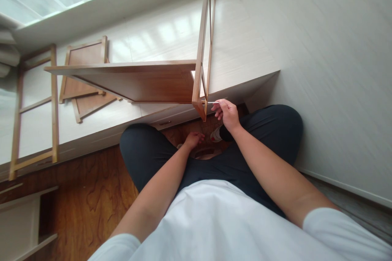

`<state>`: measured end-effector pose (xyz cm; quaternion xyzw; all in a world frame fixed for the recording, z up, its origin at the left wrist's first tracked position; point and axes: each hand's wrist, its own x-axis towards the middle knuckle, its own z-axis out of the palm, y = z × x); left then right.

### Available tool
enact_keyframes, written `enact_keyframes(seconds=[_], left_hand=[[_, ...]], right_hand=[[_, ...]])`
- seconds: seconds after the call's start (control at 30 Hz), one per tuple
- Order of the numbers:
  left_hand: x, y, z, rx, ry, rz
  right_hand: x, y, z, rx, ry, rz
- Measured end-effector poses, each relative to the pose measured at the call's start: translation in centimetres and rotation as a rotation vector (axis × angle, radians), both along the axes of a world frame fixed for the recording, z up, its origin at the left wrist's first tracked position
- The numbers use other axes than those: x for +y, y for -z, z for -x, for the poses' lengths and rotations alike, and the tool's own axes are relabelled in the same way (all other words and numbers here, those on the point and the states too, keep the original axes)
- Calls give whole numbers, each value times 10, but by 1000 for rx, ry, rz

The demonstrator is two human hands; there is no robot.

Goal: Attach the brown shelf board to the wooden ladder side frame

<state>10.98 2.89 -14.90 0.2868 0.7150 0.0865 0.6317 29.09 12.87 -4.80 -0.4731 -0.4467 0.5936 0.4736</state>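
My right hand (228, 113) is closed around a thin pale rod-like tool (212, 102). The tool points left into the lower corner of an upright wooden frame (200, 55). A wooden panel (137, 82) with a raised border joins this frame near its lower end and stretches left above the white ledge. My left hand (194, 140) is low between my knees, below the frame's corner. Its fingers are loosely bent and apart, and I see nothing in them.
On the white ledge (241, 49) lie two smaller wooden panels (85, 55), partly overlapping. A ladder-like wooden frame (53, 102) leans at the far left. A pale furniture piece (21, 224) is on the wooden floor (92, 195). A pale wall (330, 69) rises at right.
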Motion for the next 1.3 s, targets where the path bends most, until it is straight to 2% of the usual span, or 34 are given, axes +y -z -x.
enact_keyframes(seconds=[0.5,0.63,0.73,0.87,1.03,1.17,1.3], left_hand=[[-1,-4,1,5,43,-52],[-5,-4,6,31,79,-104],[-9,-12,14,65,107,-171],[-21,-36,28,112,125,-272],[-53,-82,43,158,114,-380],[-82,-118,45,174,81,-444],[-102,-142,44,197,71,-495]], right_hand=[[-1,0,-2,-47,-4,-18],[0,0,-4,-83,-2,-57],[0,-1,-5,-141,-4,-83],[1,-3,-5,-185,-1,-105],[1,-5,-5,-186,3,-91],[0,-6,-5,-194,-3,-75],[-1,-5,-5,-212,-16,-66]])
